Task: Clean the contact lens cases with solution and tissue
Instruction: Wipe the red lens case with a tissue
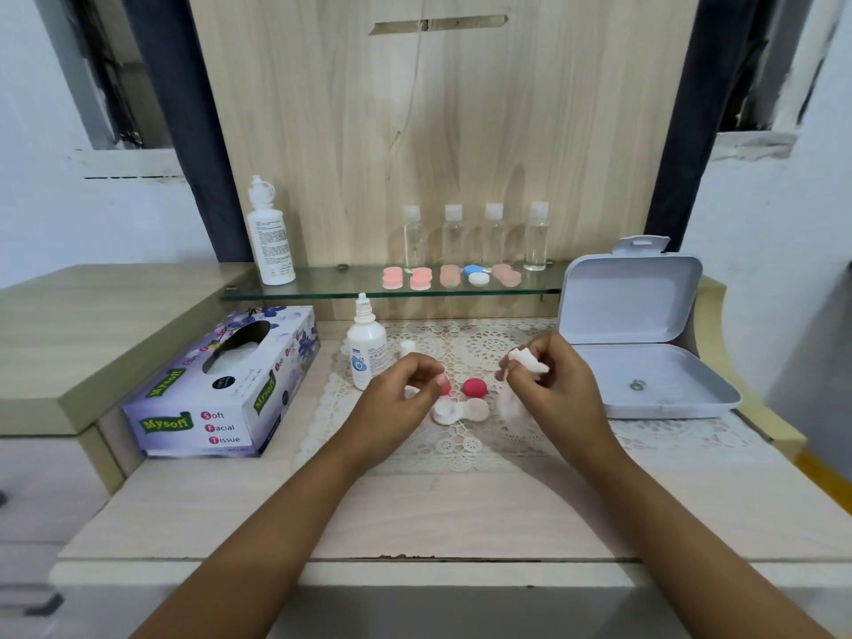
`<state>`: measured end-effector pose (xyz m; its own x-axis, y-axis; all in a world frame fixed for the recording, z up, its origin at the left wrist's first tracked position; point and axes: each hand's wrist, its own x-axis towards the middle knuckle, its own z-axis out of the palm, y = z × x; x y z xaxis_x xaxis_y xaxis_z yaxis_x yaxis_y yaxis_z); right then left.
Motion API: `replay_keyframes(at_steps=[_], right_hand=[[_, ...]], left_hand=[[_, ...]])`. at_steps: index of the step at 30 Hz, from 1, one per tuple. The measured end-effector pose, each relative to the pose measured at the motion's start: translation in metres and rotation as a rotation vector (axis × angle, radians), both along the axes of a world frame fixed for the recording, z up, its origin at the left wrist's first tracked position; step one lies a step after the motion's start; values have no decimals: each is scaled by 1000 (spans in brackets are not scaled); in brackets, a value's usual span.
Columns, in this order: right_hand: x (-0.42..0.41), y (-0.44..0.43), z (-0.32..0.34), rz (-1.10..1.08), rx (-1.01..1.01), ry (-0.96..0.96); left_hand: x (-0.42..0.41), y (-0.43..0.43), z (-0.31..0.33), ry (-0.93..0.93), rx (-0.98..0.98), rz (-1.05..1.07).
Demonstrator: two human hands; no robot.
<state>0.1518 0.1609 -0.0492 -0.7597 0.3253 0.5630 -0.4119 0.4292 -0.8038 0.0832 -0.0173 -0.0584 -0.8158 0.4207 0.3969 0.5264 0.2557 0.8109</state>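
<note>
Right hand (551, 378) pinches a crumpled tissue (528, 362); left hand (405, 385) grips a red cap (445, 387) (half hidden). The open white case (461, 411) lies between them, second cap (475, 387) at its 12 o'clock.

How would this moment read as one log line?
left hand: holds red cap | right hand: holds tissue | open case: on mat, second red cap beside

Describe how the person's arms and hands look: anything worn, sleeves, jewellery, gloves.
Both forearms are bare up to the frame's bottom edge; no sleeves show. The left hand and right hand wear no gloves. No watch, bracelet or ring is visible. Nails are too small to judge.
</note>
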Motion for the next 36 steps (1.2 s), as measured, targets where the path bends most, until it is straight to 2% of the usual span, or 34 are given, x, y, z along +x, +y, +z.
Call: replay_keyframes(at_steps=[3,8,11,19,27,36], right_hand=[[-2,2,-2,-125,200,-7],[-10,0,-18,-71,612,-72],[-11,-1,-18,-21,648,-139],[-8,-5,-18,6,746,-256],[-10,-5,-15,-20,628,-169],[-4,-1,-19,75,783,-215]], left_hand=[[-2,-3,-4,96,-221,30],[-5,-1,-8,161,-462,46],[-5,-1,-9,217,-461,24],[-9,-1,-11,223,-473,3],[-9,0,-11,224,-486,12],[-9,0,-11,239,-483,4]])
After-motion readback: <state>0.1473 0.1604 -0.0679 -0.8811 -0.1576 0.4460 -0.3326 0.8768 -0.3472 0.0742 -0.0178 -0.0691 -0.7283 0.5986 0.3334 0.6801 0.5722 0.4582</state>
